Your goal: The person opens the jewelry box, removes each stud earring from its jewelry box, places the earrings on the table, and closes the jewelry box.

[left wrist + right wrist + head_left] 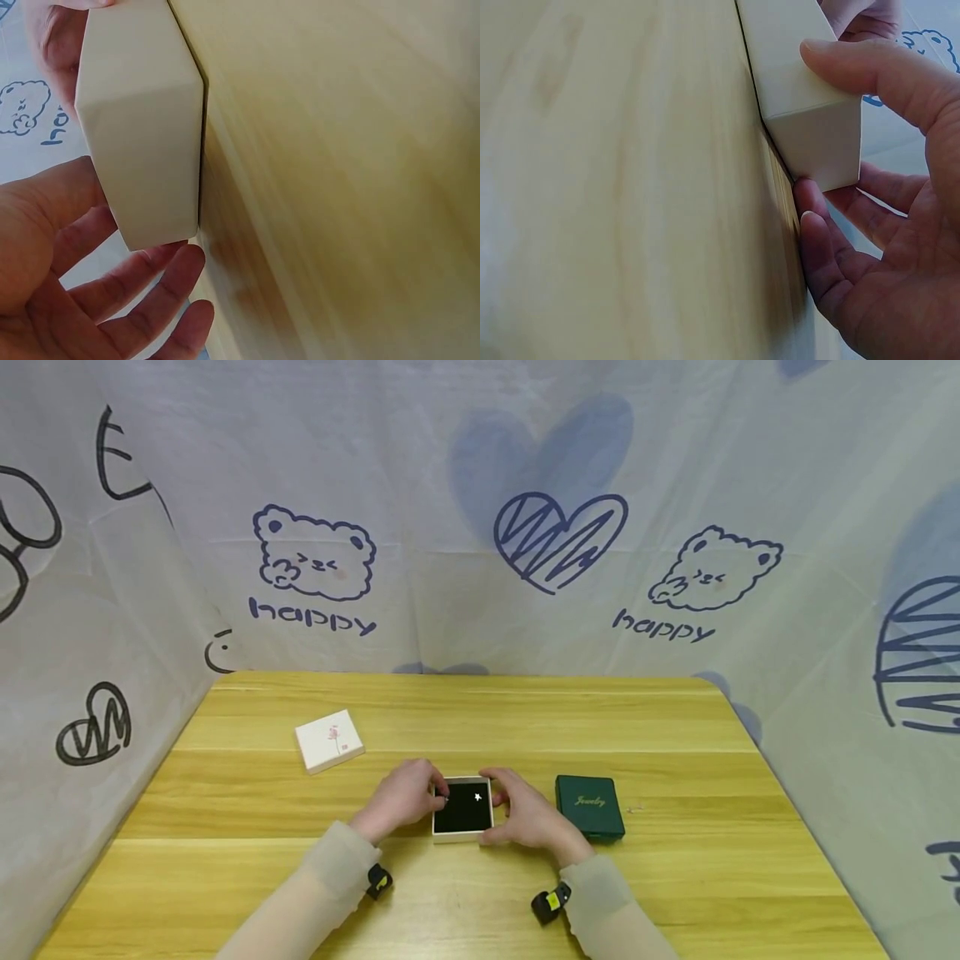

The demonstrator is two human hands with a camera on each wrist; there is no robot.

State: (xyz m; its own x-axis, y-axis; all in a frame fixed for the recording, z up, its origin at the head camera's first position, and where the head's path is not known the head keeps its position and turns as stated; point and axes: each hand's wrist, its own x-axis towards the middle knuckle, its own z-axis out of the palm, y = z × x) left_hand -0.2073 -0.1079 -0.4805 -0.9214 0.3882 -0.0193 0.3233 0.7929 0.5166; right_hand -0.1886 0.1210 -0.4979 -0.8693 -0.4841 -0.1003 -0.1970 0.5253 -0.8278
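A white-walled jewelry box (462,837) with a black insert (461,814) lies uncovered on the table. A small silvery star-shaped piece (477,797) sits on the insert's right side. My left hand (407,795) reaches over the left rim, thumb and index finger pinching at a tiny silvery piece (447,792), mostly hidden by the fingertips; its other fingers (176,277) hang beside the box wall (142,142). My right hand (525,812) grips the right end, thumb on the front wall (791,67) and fingers around the side and far corner.
A white lid (330,741) with a pink flower print lies at the back left. To the right stands a dark green box (589,807) marked "Jewelry", with tiny shiny pieces (635,810) beside it. Printed cloth hangs behind the wooden table (465,910).
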